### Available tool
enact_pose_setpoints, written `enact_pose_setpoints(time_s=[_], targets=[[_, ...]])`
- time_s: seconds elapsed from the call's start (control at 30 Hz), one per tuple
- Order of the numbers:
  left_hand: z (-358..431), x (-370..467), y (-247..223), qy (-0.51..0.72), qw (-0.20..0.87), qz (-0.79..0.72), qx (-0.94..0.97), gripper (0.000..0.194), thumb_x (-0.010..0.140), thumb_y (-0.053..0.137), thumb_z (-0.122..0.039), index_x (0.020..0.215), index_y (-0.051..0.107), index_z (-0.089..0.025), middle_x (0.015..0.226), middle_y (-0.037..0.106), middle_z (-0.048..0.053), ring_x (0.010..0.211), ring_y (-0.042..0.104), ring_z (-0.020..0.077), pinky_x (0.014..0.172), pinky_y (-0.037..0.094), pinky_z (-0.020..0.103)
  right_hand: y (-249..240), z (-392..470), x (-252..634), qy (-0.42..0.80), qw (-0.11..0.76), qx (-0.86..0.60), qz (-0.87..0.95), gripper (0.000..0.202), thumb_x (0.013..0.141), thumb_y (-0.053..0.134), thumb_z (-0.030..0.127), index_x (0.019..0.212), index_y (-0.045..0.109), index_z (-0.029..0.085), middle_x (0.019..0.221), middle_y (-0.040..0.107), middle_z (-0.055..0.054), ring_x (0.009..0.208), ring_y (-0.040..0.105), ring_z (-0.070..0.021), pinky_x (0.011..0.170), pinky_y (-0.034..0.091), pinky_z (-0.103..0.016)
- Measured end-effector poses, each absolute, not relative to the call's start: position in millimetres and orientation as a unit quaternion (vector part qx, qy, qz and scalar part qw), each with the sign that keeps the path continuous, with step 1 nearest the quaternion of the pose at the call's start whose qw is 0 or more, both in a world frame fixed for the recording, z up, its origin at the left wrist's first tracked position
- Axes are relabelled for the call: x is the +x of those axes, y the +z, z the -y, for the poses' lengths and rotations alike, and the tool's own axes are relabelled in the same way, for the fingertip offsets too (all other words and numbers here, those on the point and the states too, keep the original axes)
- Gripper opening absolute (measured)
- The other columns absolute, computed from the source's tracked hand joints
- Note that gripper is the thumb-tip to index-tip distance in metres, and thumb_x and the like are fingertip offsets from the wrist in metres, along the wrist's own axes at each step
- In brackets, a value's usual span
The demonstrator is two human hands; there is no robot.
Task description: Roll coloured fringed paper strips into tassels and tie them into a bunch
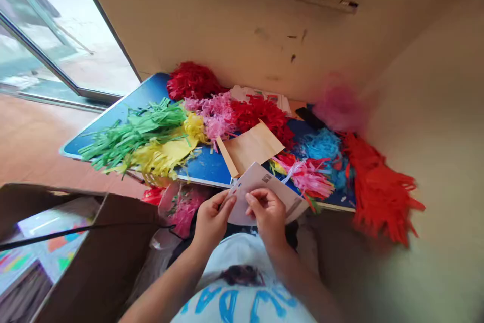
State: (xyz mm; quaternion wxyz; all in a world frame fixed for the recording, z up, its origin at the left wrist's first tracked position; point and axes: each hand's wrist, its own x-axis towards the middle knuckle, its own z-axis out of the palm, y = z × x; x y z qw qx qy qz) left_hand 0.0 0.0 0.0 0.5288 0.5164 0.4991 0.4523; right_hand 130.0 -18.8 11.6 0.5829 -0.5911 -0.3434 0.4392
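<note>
My left hand (pixel 215 212) pinches the left edge of a white printed sheet (pixel 264 187), thumb in front. The sheet is tilted in front of my chest and has a small dark square printed near its top. Over its face, my right hand (pixel 268 212) is closed with thumb and forefinger together; whether it grips the sheet or something small is unclear. Just beyond lies an open brown paper envelope (pixel 255 146) with its flap to the left. To the right of the sheet rests a tied bundle of pink, red and yellow paper fringe (pixel 308 177).
The blue table (pixel 113 111) carries heaps of green fringe (pixel 139 131), yellow fringe (pixel 170 151), pink shreds (pixel 217 111) and blue shreds (pixel 321 144). Red fringe (pixel 381 192) hangs over the right end. A dark phone (pixel 310 117) lies behind. An open cardboard box (pixel 94 262) stands at lower left.
</note>
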Motion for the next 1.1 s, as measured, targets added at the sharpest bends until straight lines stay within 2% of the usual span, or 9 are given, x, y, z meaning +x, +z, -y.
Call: enact_pose_setpoints(time_s=[0.37,0.73,0.97,1.1], targets=[[3.9,-1.3,-2.5,0.456,0.551,-0.503,0.486,0.039,0.08,0.068,-0.043,0.106,0.076,-0.016,0.091,0.077,0.007,0.078,0.068,0.0209,0.064,0.051,0.024,3.2,15.9,126.5,0.43,0.588,-0.592,0.345,0.024,0.075,0.072,0.039,0.076,0.062,0.017,0.052,0.062,0.003,0.042,0.057,-0.0106,0.042,0.043,-0.018],[6.3,-2.3,-0.3,0.457,0.512,-0.52,0.509,0.038,0.08,0.067,-0.042,0.105,0.076,-0.015,0.092,0.077,0.007,0.081,0.07,0.0223,0.066,0.053,0.025,-0.2,17.1,123.2,0.391,0.587,-0.594,0.387,0.021,0.08,0.067,0.038,0.078,0.061,0.018,0.062,0.065,0.002,0.044,0.06,-0.0114,0.042,0.046,-0.02],[12.6,-2.2,3.4,0.449,0.464,-0.529,0.552,0.032,0.083,0.065,-0.04,0.103,0.077,-0.018,0.1,0.077,0.006,0.087,0.071,0.0225,0.075,0.054,0.027,3.5,23.0,131.0,0.167,0.548,-0.615,0.542,0.01,0.084,0.062,0.027,0.077,0.062,0.019,0.069,0.067,0.0,0.059,0.062,-0.0134,0.059,0.051,-0.025],[15.0,-2.2,5.6,0.449,0.475,-0.526,0.543,0.035,0.082,0.066,-0.041,0.104,0.077,-0.017,0.097,0.078,0.006,0.087,0.071,0.0237,0.075,0.055,0.029,7.9,27.8,133.0,0.125,0.524,-0.611,0.58,0.01,0.087,0.061,0.026,0.081,0.063,0.019,0.071,0.067,-0.001,0.062,0.062,-0.0134,0.063,0.049,-0.025]])
